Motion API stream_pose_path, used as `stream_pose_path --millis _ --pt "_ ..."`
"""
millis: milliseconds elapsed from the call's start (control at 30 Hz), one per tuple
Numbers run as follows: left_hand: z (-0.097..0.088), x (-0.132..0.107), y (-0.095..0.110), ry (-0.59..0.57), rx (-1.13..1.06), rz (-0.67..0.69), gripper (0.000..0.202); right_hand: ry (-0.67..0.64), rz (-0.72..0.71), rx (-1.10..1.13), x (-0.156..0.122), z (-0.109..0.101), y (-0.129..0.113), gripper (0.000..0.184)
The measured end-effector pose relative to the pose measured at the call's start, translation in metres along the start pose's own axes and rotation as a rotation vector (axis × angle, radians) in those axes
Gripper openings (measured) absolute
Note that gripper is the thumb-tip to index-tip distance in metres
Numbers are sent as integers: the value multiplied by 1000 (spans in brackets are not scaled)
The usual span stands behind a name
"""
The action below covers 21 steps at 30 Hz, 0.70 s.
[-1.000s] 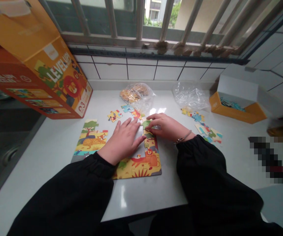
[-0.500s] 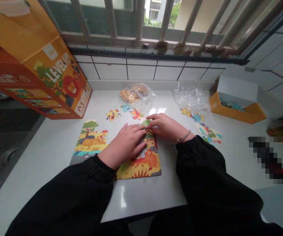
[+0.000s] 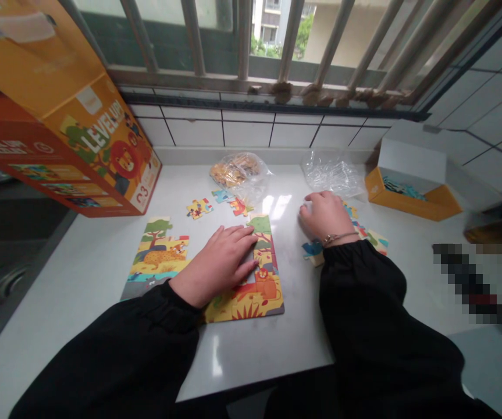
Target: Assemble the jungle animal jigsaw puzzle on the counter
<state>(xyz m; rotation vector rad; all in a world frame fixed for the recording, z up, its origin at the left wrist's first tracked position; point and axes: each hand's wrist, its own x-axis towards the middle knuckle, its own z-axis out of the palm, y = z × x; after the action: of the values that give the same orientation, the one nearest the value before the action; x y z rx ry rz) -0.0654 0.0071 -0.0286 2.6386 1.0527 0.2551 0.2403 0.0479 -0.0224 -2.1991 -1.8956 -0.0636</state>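
A colourful animal jigsaw (image 3: pixel 159 253) lies partly assembled on the white counter (image 3: pixel 80 273). My left hand (image 3: pixel 222 259) rests flat on its middle, fingers stretched out and together. My right hand (image 3: pixel 327 215) sits to the right, palm down with fingers curled over the loose puzzle pieces (image 3: pixel 375 238) beside the jigsaw; what its fingers hold is hidden. A blue piece (image 3: pixel 312 249) shows just under my right wrist. More loose pieces (image 3: pixel 199 207) lie beyond the jigsaw.
The big orange puzzle box (image 3: pixel 85 128) leans at the left. Behind the jigsaw is a plastic bag of pieces (image 3: pixel 235 170), with an empty clear bag (image 3: pixel 333 171) to its right. An open orange tray box (image 3: pixel 412 189) stands at the far right. A dark sink (image 3: pixel 10 256) borders the counter's left.
My right hand has left the top of the jigsaw, leaving the green tree piece in place, and moved right onto the loose pieces. My left hand stays flat on the jigsaw.
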Motion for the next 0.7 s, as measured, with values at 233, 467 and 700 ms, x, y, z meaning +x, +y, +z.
stream_pose_path --millis 233,467,700 --pt "-2 -2 4 14 -12 -3 48 -58 220 -126 1 5 9 54" --pt "-10 -7 -2 38 24 -29 41 -111 -1 13 2 1 2 35" --pt "-30 -11 -36 179 188 -308 36 -88 -53 24 0 5 -3 32"
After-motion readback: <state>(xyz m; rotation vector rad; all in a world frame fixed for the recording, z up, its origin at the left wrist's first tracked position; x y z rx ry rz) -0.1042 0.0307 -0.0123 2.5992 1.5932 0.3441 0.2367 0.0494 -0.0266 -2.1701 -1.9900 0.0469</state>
